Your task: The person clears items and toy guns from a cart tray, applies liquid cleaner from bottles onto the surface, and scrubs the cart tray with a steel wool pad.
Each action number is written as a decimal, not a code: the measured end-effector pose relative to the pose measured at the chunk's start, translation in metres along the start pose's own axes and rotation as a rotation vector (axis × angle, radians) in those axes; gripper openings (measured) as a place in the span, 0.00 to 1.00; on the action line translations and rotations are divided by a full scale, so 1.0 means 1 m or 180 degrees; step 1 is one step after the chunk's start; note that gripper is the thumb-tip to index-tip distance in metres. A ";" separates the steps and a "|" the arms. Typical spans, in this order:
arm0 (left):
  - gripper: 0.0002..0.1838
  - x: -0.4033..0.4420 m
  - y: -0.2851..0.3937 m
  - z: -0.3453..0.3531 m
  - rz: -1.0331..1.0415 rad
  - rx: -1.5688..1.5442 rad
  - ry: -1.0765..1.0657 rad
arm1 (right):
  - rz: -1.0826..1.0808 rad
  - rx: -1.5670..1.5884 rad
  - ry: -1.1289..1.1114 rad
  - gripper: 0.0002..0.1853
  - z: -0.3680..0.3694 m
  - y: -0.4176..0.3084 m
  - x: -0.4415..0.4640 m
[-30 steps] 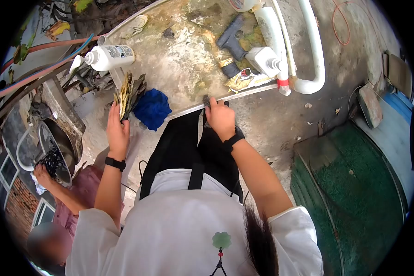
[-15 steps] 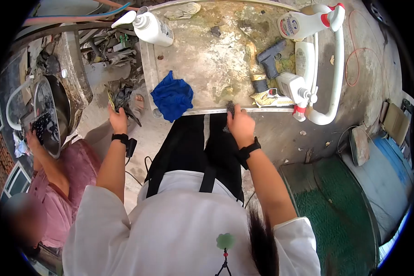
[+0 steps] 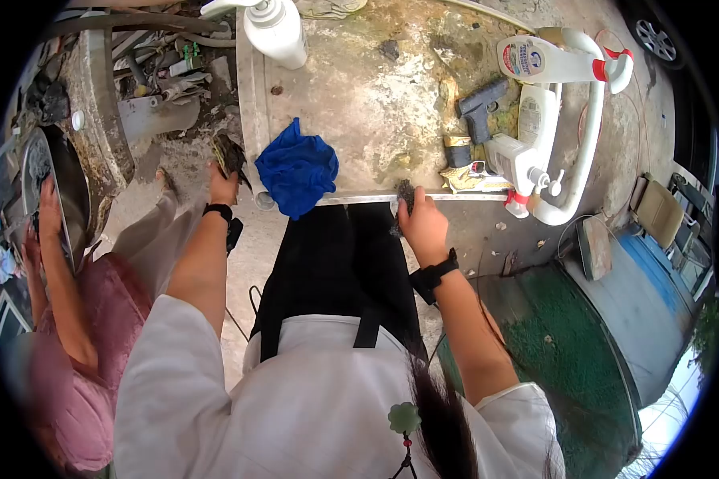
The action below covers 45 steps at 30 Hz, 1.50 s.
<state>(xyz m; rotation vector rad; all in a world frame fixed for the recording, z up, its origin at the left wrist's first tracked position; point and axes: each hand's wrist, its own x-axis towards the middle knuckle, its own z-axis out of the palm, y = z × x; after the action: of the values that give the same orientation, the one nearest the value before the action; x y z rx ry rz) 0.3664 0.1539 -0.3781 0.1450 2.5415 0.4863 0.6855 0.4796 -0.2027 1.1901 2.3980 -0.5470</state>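
**Light and springy, best held through the middle**

Your right grip (image 3: 425, 227) was closed on a dark scourer (image 3: 405, 192) at the near edge of the desk (image 3: 351, 104). The scourer looked light, rough and springy, likely safest pinched through its thickest part. Your left grip (image 3: 223, 185) held a ragged, dark and yellowish bundle (image 3: 229, 153) just off the desk's left side, its material too unclear to tell. It seemed light and perhaps crumbly, better gathered together than pinched at a tip. The blue cloth (image 3: 297, 168) lay crumpled on the near-left corner, apparently soft and limp, liftable by any raised fold.
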 end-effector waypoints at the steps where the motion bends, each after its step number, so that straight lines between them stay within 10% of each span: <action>1: 0.40 0.006 -0.014 0.009 0.0283 -0.0274 0.0005 | 0.0001 0.0003 0.0006 0.17 -0.001 -0.001 0.000; 7: 0.31 -0.053 0.158 -0.071 0.0791 -0.0792 0.0242 | 0.0108 0.0420 0.0656 0.16 -0.033 -0.007 0.010; 11: 0.29 -0.111 0.224 -0.080 0.2672 0.0708 -0.0357 | 0.0237 0.0644 0.1335 0.18 -0.047 -0.015 0.056; 17: 0.26 -0.120 0.219 -0.035 0.2593 0.1023 -0.0629 | 0.0011 -0.0212 0.1089 0.23 -0.018 -0.049 0.110; 26: 0.29 -0.017 0.395 0.022 0.3082 -0.0035 0.0146 | -0.0110 0.0166 0.0907 0.13 -0.036 -0.026 0.102; 31: 0.23 0.021 0.444 0.051 0.1942 0.0523 -0.0328 | -0.0069 0.0220 0.0945 0.11 -0.031 -0.004 0.089; 45: 0.15 -0.023 0.418 0.065 0.2470 0.0450 -0.0094 | -0.0422 0.0347 0.0630 0.18 -0.030 0.008 0.082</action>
<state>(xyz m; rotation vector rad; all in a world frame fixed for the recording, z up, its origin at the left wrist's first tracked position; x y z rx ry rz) 0.4220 0.5577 -0.2636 1.2007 2.4125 0.5715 0.6411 0.5527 -0.2205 1.1853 2.6597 -0.6349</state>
